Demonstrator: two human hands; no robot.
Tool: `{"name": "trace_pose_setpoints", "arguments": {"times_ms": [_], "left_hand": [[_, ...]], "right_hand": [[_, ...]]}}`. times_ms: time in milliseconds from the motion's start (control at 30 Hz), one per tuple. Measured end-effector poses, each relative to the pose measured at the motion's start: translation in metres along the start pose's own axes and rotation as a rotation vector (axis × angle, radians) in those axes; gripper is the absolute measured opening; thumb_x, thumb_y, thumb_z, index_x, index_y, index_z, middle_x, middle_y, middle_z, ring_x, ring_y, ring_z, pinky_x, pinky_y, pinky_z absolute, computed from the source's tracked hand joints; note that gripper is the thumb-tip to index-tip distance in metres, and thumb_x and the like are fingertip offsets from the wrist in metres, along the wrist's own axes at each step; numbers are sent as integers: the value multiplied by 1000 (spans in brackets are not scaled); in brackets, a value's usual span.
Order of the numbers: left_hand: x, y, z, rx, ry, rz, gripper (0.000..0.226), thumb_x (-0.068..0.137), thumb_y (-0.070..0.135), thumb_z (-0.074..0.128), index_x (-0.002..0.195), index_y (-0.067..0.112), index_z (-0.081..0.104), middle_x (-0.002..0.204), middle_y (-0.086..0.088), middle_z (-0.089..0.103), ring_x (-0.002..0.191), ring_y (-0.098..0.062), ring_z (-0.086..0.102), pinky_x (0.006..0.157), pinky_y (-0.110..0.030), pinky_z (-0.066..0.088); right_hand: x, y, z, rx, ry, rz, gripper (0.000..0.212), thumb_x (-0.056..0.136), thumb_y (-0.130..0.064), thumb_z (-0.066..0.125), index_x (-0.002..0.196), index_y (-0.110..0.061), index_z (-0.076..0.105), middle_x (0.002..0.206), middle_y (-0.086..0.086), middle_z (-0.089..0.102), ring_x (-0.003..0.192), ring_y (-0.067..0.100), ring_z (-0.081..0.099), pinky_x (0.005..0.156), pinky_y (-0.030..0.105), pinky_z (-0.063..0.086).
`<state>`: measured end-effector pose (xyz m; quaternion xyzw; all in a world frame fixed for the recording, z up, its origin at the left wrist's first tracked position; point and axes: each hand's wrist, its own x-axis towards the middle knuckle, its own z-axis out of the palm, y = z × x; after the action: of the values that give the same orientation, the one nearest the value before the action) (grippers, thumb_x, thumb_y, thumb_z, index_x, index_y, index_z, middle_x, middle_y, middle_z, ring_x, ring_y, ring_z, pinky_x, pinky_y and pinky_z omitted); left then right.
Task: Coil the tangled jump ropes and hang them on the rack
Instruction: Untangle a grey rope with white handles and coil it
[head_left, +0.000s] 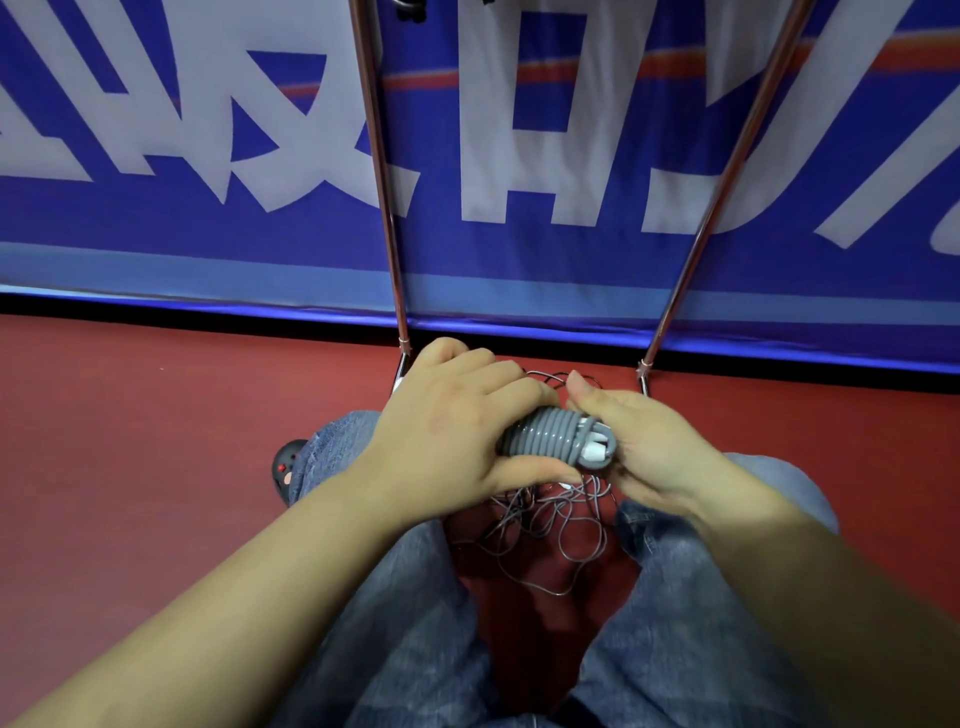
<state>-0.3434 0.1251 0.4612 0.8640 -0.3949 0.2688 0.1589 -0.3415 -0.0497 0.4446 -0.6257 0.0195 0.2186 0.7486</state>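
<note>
Denim-clad knees (415, 639) are filling the bottom of the view, spread apart as I am crouching over the red floor (130, 415). Both forearms are reaching forward between them. Just above the gap between my legs, my left hand (457, 431) is gripping one end of a coiled jump rope (556, 434), its fingers curled over the top and the thumb tucked underneath. This gray cord is wound in tight turns around the white handles (595, 449), whose ends are poking out on the right side of the bundle. My right hand (644, 447) is cupping that end, palm turned toward the coil, thumb pointing up and forward, fingers wrapping beneath the bundle. Below the hands, a tangle of thin gray ropes (545, 525) is lying loose on the floor between my legs, with more loops showing just beyond my knuckles. A dark shoe (285, 465) is peeking out beside my left knee. Ahead, two metal legs of the rack (387, 208) are rising from the floor, leaning apart toward the top, standing in front of a blue banner (156, 218) with large white characters. Something dark is hanging at the very top edge near the left leg, too cropped to identify.
</note>
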Motion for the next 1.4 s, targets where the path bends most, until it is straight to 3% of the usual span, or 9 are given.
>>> {"name": "trace_pose_setpoints", "arguments": {"times_ms": [367, 500, 733, 867, 967, 1067, 1167, 1233, 1400], "left_hand": [[-7, 11, 3, -239, -89, -364, 53, 75, 72, 46, 92, 25, 66, 78, 11, 65, 74, -10, 58, 74, -30, 36], [-6, 15, 6, -500, -117, -655, 50, 68, 74, 47, 90, 33, 65, 76, 16, 65, 72, -2, 56, 70, -28, 43], [-1, 18, 11, -960, -154, -903, 33, 69, 56, 61, 67, 23, 60, 55, 5, 44, 46, -8, 35, 47, -23, 28], [0, 21, 13, -1083, -115, -986, 32, 67, 53, 61, 62, 21, 59, 56, 0, 40, 46, -8, 30, 44, -21, 26], [-3, 23, 18, -1117, -71, -988, 43, 67, 64, 67, 62, 21, 65, 56, -5, 47, 50, -9, 37, 48, -27, 33], [-3, 23, 15, -1131, -112, -973, 60, 80, 69, 51, 90, 14, 72, 87, -16, 71, 75, -10, 57, 78, -33, 49], [-2, 24, 4, -1038, -167, -1019, 53, 95, 53, 28, 76, 24, 68, 60, 17, 66, 56, 10, 54, 58, -5, 41], [-2, 25, 3, -989, -157, -1007, 46, 99, 43, 29, 74, 26, 64, 55, 16, 62, 53, 10, 52, 55, -2, 37], [-8, 24, 17, -721, -98, -1027, 33, 94, 49, 35, 91, 20, 51, 81, 3, 62, 86, -21, 60, 81, -31, 46]], "right_hand": [[-1, 16, 30, -158, 365, -318, 47, 98, -32, 35, 54, -17, 36, 45, -14, 36, 46, 2, 31, 50, 17, 31], [4, 25, 28, -147, 334, -326, 29, 92, -29, 45, 68, -27, 60, 64, -11, 57, 70, 10, 51, 70, 28, 42], [-11, 22, 30, -25, 221, -323, 25, 92, -21, 38, 82, -26, 60, 44, -13, 26, 38, 2, 19, 38, 15, 16], [-17, 21, 31, -97, 157, -363, 21, 88, -38, 42, 89, -26, 59, 44, -16, 38, 39, 0, 33, 40, 10, 25], [-17, 21, 31, -231, 167, -409, 30, 86, -49, 44, 96, -23, 56, 50, -26, 53, 50, -8, 52, 47, 7, 38], [-16, 21, 32, -275, 192, -442, 25, 86, -42, 45, 98, -23, 57, 54, -26, 56, 51, -9, 52, 50, 5, 37], [-15, 21, 35, -275, 206, -452, 23, 89, -43, 50, 94, -22, 57, 59, -24, 58, 51, -8, 52, 51, 6, 36], [-16, 20, 38, -259, 210, -442, 22, 84, -40, 50, 92, -21, 57, 54, -25, 56, 49, -9, 51, 49, 5, 36], [-13, 21, 45, -205, 242, -398, 11, 93, -13, 50, 91, -16, 61, 49, -22, 57, 48, -9, 53, 51, 4, 38]]}}
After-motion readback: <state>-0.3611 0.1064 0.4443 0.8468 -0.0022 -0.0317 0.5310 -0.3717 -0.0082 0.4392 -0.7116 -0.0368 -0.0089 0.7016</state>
